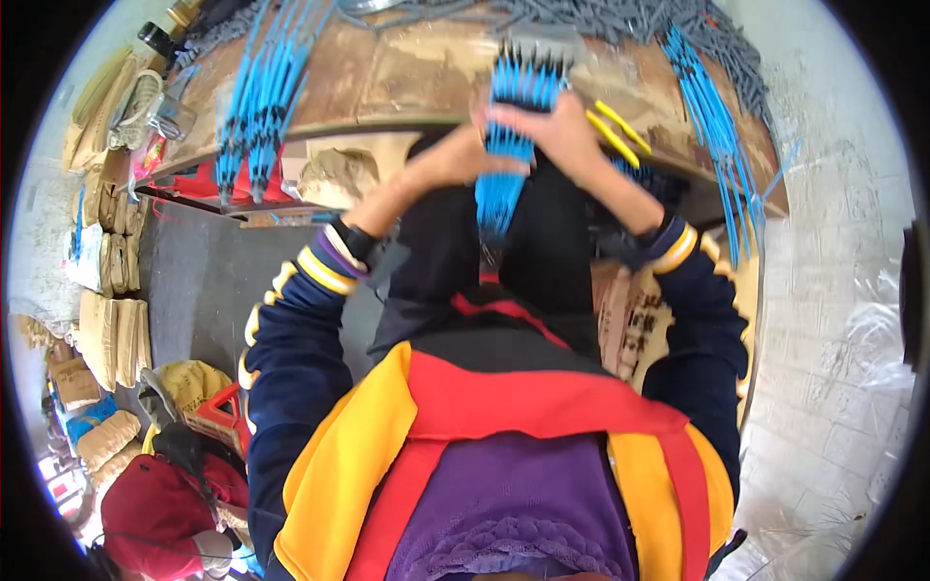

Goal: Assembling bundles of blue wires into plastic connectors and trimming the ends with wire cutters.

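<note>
A thick bundle of thin blue strips with black ends (518, 87) stands out over my lap at the table's front edge. My left hand (467, 150) wraps its lower part from the left side. From the right, my right hand (557, 131) grips it higher up, thumb laid across the front. Both hands are closed on the bundle, and some fingers are hidden behind it. The lower strips taper to a dark tip between my knees. Just right of my right hand lies a pair of pliers or cutters with yellow handles (618, 133).
On the worn wooden table (407, 82), more blue strips (266, 97) hang over the left edge and others (712, 126) over the right. Grey pieces (620, 19) are heaped along the back. Cardboard bundles (114, 339) stand at left; a white brick wall (823, 290) rises at right.
</note>
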`<state>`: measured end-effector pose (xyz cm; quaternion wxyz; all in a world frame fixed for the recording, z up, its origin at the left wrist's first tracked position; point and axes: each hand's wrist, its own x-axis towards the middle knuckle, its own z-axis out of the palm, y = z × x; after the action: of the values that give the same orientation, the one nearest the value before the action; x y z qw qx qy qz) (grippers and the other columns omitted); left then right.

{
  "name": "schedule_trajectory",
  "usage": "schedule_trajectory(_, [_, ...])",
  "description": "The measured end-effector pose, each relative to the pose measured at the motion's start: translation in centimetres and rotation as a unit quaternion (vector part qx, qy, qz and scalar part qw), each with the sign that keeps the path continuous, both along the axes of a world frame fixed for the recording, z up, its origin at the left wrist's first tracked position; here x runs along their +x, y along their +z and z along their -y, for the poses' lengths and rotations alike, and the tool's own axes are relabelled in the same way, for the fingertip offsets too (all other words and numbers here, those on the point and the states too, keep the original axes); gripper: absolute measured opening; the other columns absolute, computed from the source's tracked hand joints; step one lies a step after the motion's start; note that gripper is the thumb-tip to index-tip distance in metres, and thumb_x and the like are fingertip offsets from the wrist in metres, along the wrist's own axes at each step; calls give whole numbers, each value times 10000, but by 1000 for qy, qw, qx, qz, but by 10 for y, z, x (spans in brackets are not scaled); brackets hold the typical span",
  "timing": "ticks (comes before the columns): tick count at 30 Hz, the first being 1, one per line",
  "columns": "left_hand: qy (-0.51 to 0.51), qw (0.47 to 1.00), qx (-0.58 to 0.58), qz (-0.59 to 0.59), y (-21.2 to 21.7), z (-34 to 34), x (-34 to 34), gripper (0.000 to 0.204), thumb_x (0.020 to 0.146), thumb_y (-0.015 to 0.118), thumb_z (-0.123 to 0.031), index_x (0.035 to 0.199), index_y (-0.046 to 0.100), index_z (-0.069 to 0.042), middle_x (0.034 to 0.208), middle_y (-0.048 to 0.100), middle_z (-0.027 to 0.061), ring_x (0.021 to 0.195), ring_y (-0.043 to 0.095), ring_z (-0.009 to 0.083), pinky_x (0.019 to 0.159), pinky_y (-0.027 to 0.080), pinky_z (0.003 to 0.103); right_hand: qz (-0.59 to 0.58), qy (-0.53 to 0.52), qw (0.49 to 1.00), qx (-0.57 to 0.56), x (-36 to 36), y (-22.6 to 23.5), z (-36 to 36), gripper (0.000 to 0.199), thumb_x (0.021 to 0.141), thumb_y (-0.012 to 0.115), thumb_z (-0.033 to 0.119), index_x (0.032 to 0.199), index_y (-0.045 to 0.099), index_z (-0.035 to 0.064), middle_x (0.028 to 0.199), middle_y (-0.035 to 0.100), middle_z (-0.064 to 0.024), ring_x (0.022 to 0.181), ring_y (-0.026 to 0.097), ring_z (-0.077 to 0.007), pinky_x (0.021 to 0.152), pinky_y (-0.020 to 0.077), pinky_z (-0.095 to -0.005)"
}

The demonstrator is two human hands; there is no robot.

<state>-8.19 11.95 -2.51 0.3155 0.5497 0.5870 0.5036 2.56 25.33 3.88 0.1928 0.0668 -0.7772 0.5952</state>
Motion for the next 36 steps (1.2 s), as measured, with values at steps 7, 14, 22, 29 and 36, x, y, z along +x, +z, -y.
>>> schedule_trajectory(7, [-16, 988, -127, -85, -51, 5, 4, 420, 815, 776, -158, 1173, 612, -11, 996, 674, 71, 999, 624, 150, 899, 509, 332, 140, -14, 982, -127, 18, -45, -3, 268, 863, 704, 86, 1106, 658, -19, 965, 714, -73, 895, 669, -141, 826, 534, -301])
schedule_trajectory(14, [148, 977, -153, -25, 65, -11, -152, 205, 910, 646, -149, 1019, 686, 19, 849, 710, 93, 788, 676, 115, 677, 543, 263, 143, 7, 975, -171, 9, -48, -8, 269, 870, 682, 24, 1119, 631, -65, 1014, 704, -124, 954, 687, -205, 861, 538, -321])
schedule_trajectory(22, [351, 799, -18, -487, 21, -113, -271, 172, 785, 717, -152, 894, 691, -22, 856, 661, 124, 811, 641, 299, 739, 516, 378, 194, 16, 962, -193, -5, -53, -12, 264, 871, 672, 2, 1119, 633, -80, 1026, 702, -130, 965, 687, -210, 865, 540, -315])
schedule_trajectory(29, [371, 736, -6, -567, 51, -112, -233, 231, 740, 768, -173, 856, 653, -9, 911, 643, 138, 807, 635, 286, 741, 509, 371, 200, 10, 963, -179, -4, -54, -7, 240, 872, 675, 18, 1098, 645, -58, 1011, 705, -108, 948, 688, -190, 859, 536, -306])
schedule_trajectory(36, [248, 949, 51, 188, 39, -18, -90, 397, 879, 709, -164, 1216, 557, -20, 984, 639, 75, 807, 635, 148, 694, 525, 284, 168, 10, 964, -207, -9, -49, -9, 226, 867, 689, 39, 1076, 644, -34, 987, 706, -106, 906, 694, -191, 819, 542, -315])
